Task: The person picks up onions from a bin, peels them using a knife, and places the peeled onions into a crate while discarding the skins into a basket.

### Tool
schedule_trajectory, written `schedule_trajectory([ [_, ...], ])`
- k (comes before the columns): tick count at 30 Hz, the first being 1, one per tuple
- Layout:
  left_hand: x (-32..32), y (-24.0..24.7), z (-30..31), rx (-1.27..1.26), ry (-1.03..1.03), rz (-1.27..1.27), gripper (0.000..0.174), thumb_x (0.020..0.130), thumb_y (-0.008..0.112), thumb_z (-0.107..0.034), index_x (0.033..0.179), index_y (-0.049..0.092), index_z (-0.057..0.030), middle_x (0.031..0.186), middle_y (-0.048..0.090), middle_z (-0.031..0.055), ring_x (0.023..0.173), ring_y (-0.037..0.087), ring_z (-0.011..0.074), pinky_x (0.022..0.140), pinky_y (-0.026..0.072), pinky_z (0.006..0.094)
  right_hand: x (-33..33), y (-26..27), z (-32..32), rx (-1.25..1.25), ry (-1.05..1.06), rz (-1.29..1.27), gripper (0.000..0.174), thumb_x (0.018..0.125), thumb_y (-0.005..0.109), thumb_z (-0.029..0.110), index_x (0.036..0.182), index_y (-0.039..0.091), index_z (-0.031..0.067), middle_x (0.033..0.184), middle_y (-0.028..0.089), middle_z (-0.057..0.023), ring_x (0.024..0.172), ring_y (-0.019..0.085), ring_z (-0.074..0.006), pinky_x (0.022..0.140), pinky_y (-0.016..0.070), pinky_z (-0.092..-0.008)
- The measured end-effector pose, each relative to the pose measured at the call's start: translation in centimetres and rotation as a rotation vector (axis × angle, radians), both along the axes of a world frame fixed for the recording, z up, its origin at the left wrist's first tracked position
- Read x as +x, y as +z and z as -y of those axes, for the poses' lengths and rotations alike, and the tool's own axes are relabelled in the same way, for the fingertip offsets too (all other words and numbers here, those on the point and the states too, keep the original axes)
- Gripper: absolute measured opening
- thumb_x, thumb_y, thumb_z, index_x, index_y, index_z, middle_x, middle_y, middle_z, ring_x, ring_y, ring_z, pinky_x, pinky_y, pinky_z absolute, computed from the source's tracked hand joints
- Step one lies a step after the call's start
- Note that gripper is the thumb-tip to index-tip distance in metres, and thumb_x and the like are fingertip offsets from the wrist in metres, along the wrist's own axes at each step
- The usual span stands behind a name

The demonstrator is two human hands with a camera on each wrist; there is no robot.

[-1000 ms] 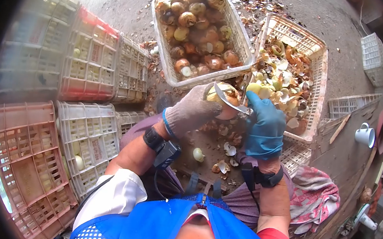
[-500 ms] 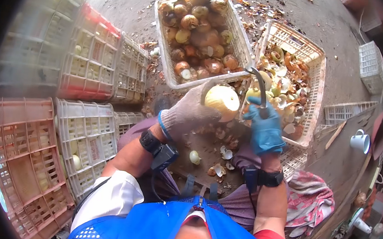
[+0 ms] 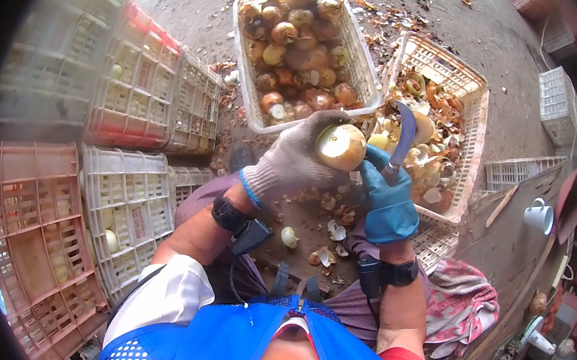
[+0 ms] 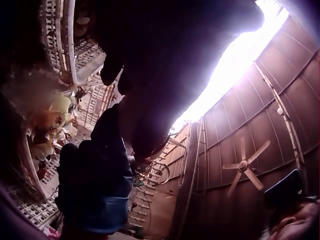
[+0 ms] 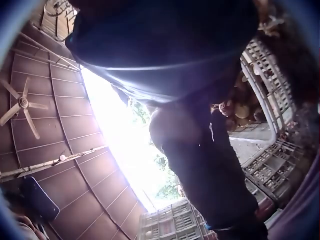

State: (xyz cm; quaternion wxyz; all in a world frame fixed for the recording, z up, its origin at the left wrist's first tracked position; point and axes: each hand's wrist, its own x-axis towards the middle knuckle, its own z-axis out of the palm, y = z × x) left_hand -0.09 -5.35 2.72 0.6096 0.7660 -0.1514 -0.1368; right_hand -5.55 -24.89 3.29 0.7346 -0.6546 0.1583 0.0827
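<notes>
In the head view my left hand (image 3: 287,155), in a pale knit glove, holds a partly peeled onion (image 3: 342,148) with its pale cut end facing up. My right hand (image 3: 393,204) wears a blue rubber glove and grips a small curved knife (image 3: 404,137). The blade points up, away from the onion, while the right fingertips are right at the onion's side. Against bright light, the right wrist view shows the left glove as a dark shape around the onion (image 5: 172,125). The knife's handle is mostly hidden in the blue glove.
Ahead stands a crate of unpeeled onions (image 3: 240,48), beside a crate of peelings (image 3: 475,129). Stacked crates (image 3: 136,87) line the left side. A peeled onion (image 3: 289,237) and scraps lie on the ground between the knees. On the right are a cloth (image 3: 462,304) and a mug (image 3: 539,216).
The knife blade has left the onion, swinging right and upright. The onion has turned, bringing its pale cut end into view. My right hand moved away, then back beside the onion.
</notes>
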Motion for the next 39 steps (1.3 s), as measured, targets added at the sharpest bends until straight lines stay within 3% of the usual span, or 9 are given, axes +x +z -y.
schedule_trajectory([
  [2, -0.1, 0.4, 0.1, 0.035, 0.031, -0.057, 0.092, 0.071, 0.099, -0.021, 0.148, 0.050, -0.0054, 0.136, 0.064, 0.0120, 0.126, 0.063, 0.0207, 0.110, 0.0520, 0.0385, -0.2, -0.5, -0.4, -0.097, -0.063, 0.123, 0.027, 0.104, 0.069, 0.022, 0.126, 0.075, 0.0079, 0.095, 0.071, 0.0004, 0.071, 0.059, -0.0041, 0.061, 0.0459, -0.0228],
  [3, -0.2, 0.5, 0.1, 0.052, 0.047, -0.084, 0.088, 0.075, 0.097, -0.024, 0.148, 0.050, -0.0058, 0.134, 0.064, 0.0124, 0.124, 0.064, 0.0220, 0.108, 0.0540, 0.0398, -0.1, -0.8, 0.1, 0.046, -0.087, -0.006, 0.026, 0.104, 0.070, 0.022, 0.125, 0.075, 0.0080, 0.091, 0.072, 0.0003, 0.069, 0.058, -0.0043, 0.060, 0.0459, -0.0226],
  [5, -0.5, -0.2, 0.1, -0.384, 0.143, -0.414, 0.080, 0.085, 0.088, -0.038, 0.148, 0.050, -0.0063, 0.130, 0.066, 0.0137, 0.120, 0.067, 0.0255, 0.102, 0.0579, 0.0435, 0.4, -1.6, 1.7, 0.330, -0.130, -0.264, 0.025, 0.104, 0.071, 0.021, 0.125, 0.074, 0.0082, 0.085, 0.072, 0.0000, 0.065, 0.057, -0.0046, 0.058, 0.0457, -0.0222],
  [9, -0.1, -2.1, -0.8, -0.844, 0.112, -0.763, 0.077, 0.097, 0.068, -0.062, 0.148, 0.050, -0.0071, 0.128, 0.068, 0.0165, 0.110, 0.073, 0.0308, 0.090, 0.0636, 0.0462, -0.2, -1.8, -0.1, 0.036, 0.032, -0.203, 0.026, 0.104, 0.071, 0.026, 0.124, 0.073, 0.0091, 0.085, 0.072, -0.0010, 0.065, 0.058, -0.0058, 0.056, 0.0442, -0.0229],
  [10, 0.2, -2.6, -1.2, -0.897, 0.049, -0.832, 0.081, 0.097, 0.062, -0.068, 0.151, 0.048, -0.0084, 0.128, 0.068, 0.0167, 0.105, 0.074, 0.0307, 0.088, 0.0641, 0.0427, -0.3, -1.6, -0.4, -0.012, 0.017, -0.152, 0.026, 0.105, 0.070, 0.023, 0.125, 0.071, 0.0079, 0.085, 0.070, -0.0004, 0.066, 0.058, -0.0055, 0.057, 0.0465, -0.0233],
  [18, -0.2, -2.8, -0.9, -1.013, 0.204, -0.788, 0.089, 0.092, 0.068, -0.066, 0.150, 0.045, -0.0024, 0.133, 0.064, 0.0228, 0.115, 0.071, 0.0369, 0.097, 0.0640, 0.0467, -0.8, -3.5, -1.4, -0.388, -0.025, 0.142, 0.030, 0.101, 0.072, 0.016, 0.129, 0.071, 0.0038, 0.091, 0.071, -0.0021, 0.068, 0.054, -0.0058, 0.066, 0.0509, -0.0261],
  [24, -0.1, -2.7, -0.5, -1.112, 0.180, -0.789, 0.091, 0.088, 0.069, -0.070, 0.151, 0.045, -0.0090, 0.134, 0.064, 0.0189, 0.116, 0.070, 0.0359, 0.096, 0.0642, 0.0491, -0.7, -3.6, -0.9, -0.707, 0.031, 0.338, 0.036, 0.093, 0.073, 0.008, 0.129, 0.071, 0.0105, 0.107, 0.075, -0.0180, 0.090, 0.075, -0.0338, 0.083, 0.0588, -0.0428],
  [27, -0.1, -2.6, -0.7, -1.081, 0.166, -0.758, 0.088, 0.087, 0.068, -0.072, 0.150, 0.046, -0.0142, 0.135, 0.065, 0.0155, 0.117, 0.070, 0.0350, 0.095, 0.0648, 0.0494, -0.8, -3.0, -0.7, -0.720, 0.080, 0.295, 0.040, 0.091, 0.072, 0.004, 0.130, 0.070, 0.0112, 0.114, 0.074, -0.0196, 0.105, 0.072, -0.0416, 0.090, 0.0580, -0.0480],
  [39, 0.0, -3.2, -1.1, -1.077, 0.139, -0.801, 0.093, 0.087, 0.064, -0.076, 0.151, 0.046, -0.0115, 0.138, 0.064, 0.0145, 0.120, 0.069, 0.0334, 0.093, 0.0655, 0.0500, -0.5, -2.7, -0.3, -0.799, 0.096, 0.376, 0.041, 0.090, 0.070, 0.004, 0.130, 0.070, 0.0122, 0.110, 0.074, -0.0206, 0.097, 0.073, -0.0416, 0.085, 0.0590, -0.0474],
])
